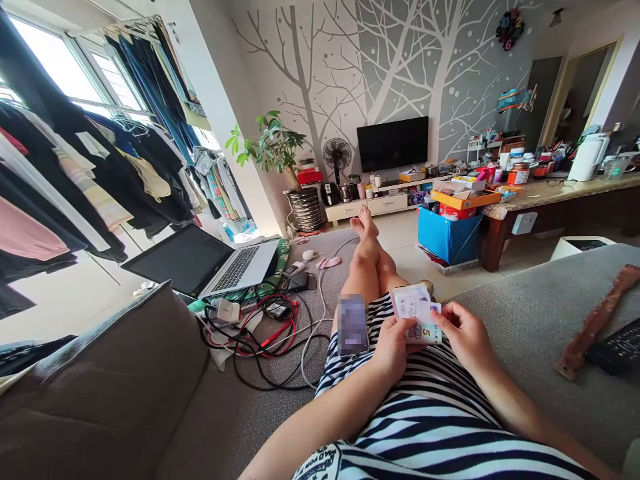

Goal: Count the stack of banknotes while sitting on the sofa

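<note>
Above my lap, my left hand (393,347) grips a small stack of banknotes (411,308), thumb on top and fingers underneath. One note in the stack shows a large 5. My right hand (463,330) pinches the right side of the notes between thumb and fingers. The far ends of the notes fan out a little. A phone (353,327) lies on my striped clothing to the left of the notes, its screen partly blurred out.
An open laptop (220,263) and tangled cables (280,333) lie on the sofa to my left. A remote (617,347) and a brown strip (597,320) rest at the right. Beyond stand a blue box (447,233), a cluttered table (550,190) and a television (393,145).
</note>
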Available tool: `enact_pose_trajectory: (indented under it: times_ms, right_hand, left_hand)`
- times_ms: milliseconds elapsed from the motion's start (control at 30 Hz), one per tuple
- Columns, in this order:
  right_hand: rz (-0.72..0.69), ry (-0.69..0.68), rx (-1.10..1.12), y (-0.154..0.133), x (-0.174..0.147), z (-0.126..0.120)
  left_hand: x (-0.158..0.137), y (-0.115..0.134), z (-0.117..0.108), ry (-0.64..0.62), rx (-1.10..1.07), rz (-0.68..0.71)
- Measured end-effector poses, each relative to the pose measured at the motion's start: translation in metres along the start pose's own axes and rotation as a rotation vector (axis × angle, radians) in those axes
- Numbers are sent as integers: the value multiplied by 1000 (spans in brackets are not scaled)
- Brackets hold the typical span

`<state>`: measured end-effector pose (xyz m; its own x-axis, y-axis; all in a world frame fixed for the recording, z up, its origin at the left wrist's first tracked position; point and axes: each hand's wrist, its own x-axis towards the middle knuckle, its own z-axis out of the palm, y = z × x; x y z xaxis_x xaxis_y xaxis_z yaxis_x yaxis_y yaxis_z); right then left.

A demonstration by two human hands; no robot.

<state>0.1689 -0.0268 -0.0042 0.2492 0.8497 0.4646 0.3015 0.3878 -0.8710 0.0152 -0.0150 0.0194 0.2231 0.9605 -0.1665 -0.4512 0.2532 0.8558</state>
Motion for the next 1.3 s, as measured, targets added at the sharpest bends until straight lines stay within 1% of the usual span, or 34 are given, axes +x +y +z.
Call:
enact_pose_trajectory:
  times_ms: [100,233,400,567,733,1033,1133,1233,1300]
  right_hand:
    - [-39,30,-65,-1,-2,1]
    - [-88,70,-95,-6,-7,3]
    - [-156,22,-75,-15,-13,2]
    - [-191,-73,-27,-23,-16,2]
    - [-200,-122,25,-20,-18,2]
    - [-175,-123,38,-21,-20,1]
    - [-193,-126,54,-21,-21,0]
    - [-215,-154,124,-18,-21,-1]
    - [-203,-140,147,-16,-19,0]
  left_hand:
    - [2,-3,-1,5,0,-16]
    - [3,-1,1,59,-56,-48]
    - [4,3,1,101,-120,-86]
    - [5,1,-2,63,-123,-77]
    - [5,0,-3,46,-115,-92]
    - [2,2,-4,70,-83,-85]
    - [3,-1,-5,47,-105,-55]
    - [4,-3,-2,4,-181,-20]
    - [3,-3,0,-16,-217,-14]
